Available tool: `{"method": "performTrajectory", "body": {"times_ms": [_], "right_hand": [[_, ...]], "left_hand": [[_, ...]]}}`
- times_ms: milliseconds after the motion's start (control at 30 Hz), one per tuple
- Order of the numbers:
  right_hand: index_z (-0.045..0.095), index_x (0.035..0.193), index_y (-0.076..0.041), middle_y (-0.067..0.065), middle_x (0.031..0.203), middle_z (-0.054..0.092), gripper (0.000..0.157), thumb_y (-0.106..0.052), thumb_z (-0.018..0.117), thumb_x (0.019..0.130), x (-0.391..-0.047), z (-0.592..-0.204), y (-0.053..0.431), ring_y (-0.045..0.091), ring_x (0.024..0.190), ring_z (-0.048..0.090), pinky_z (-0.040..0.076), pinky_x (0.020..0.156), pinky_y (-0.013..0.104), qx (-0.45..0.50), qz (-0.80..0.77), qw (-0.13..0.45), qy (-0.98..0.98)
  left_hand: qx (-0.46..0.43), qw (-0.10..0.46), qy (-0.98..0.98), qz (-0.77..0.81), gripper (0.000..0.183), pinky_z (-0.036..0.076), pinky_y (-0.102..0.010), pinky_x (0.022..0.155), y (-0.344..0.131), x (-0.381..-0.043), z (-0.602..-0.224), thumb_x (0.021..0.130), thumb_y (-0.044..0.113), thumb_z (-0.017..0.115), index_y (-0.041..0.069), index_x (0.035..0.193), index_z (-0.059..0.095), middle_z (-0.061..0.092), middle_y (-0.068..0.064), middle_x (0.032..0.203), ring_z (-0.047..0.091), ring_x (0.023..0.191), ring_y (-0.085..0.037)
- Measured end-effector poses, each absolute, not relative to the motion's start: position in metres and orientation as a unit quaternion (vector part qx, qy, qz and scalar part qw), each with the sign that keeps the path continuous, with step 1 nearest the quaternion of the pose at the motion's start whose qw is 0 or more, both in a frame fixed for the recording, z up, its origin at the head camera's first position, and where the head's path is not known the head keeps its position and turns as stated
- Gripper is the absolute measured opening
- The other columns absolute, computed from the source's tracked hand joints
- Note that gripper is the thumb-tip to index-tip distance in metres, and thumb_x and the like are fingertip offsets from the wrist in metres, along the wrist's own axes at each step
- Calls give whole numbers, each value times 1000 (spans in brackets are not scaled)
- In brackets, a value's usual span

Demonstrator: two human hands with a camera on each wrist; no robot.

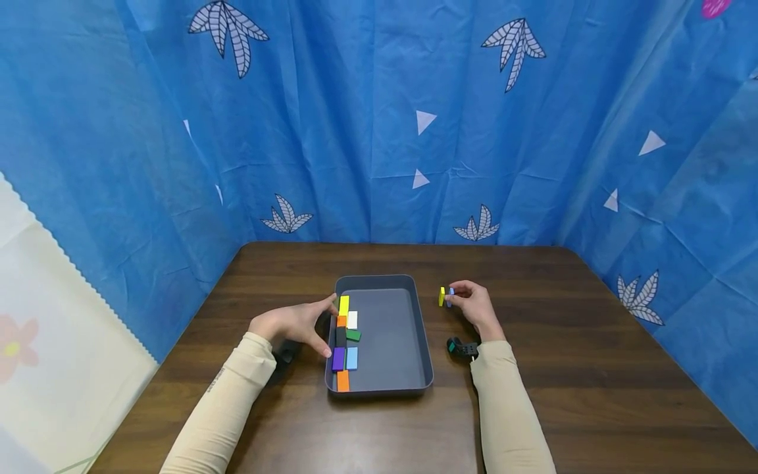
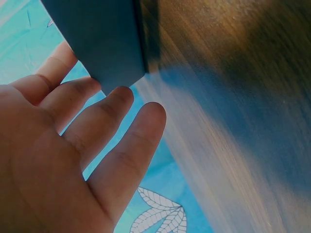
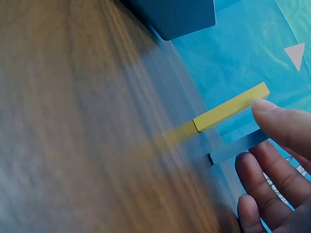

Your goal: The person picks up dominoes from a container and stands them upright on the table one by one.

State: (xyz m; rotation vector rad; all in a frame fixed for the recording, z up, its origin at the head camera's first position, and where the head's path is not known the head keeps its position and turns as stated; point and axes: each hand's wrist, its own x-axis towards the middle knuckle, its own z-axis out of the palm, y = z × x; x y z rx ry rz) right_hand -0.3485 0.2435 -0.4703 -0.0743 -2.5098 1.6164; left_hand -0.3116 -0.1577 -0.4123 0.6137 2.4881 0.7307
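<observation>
To the right of the grey tray, my right hand pinches a blue block that stands upright, its lower end close to the table. Beside it stands a yellow block, also upright, and the thumb tip overlaps its top end in the right wrist view. My left hand is spread at the tray's left wall, thumb and fingers apart, holding nothing. Along that wall inside the tray lie a purple block, a light blue block, a white block, a green block and several others.
The dark wooden table reaches back to a blue curtain with leaf prints. A black wrist device sits by the right sleeve. A pale cloth hangs at the left.
</observation>
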Motion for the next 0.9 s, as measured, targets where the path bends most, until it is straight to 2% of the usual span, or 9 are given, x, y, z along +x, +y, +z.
{"method": "performTrajectory", "body": {"times_ms": [300, 467, 700, 767, 900], "right_hand": [[64, 120, 1, 21, 118, 64, 29, -5, 71, 92, -347, -472, 244, 28, 101, 58, 51, 78, 21, -15, 537, 70, -840], [63, 121, 2, 21, 119, 62, 32, -5, 72, 91, -346, -469, 244, 29, 102, 57, 52, 81, 23, -16, 534, 67, -843], [59, 130, 2, 22, 125, 61, 42, -11, 72, 92, -342, -451, 244, 32, 112, 57, 52, 93, 36, -30, 531, 88, -842], [60, 130, 2, 22, 125, 62, 43, -13, 73, 93, -341, -442, 242, 33, 113, 58, 52, 92, 35, -22, 528, 97, -843], [61, 130, 0, 21, 123, 64, 44, -18, 74, 92, -336, -420, 233, 30, 109, 59, 53, 83, 25, 14, 532, 97, -841]], "left_hand": [[224, 235, 906, 271, 128, 26, -63, 119, -158, -310, -413, 70, 42, 91, 4, 160, 8, 42, -9, 153, 34, 143, -33], [219, 240, 907, 269, 124, 26, -64, 118, -158, -311, -413, 70, 44, 90, 7, 160, 13, 32, -14, 161, 32, 145, -35], [213, 246, 908, 265, 118, 24, -64, 119, -158, -312, -411, 71, 45, 89, 10, 159, 20, 19, -15, 167, 27, 148, -37], [212, 246, 908, 264, 116, 24, -64, 119, -158, -312, -411, 70, 45, 89, 11, 159, 22, 15, -14, 168, 26, 149, -37], [209, 245, 909, 265, 117, 24, -64, 119, -158, -312, -411, 70, 45, 90, 11, 159, 21, 14, -13, 168, 26, 149, -36]]}}
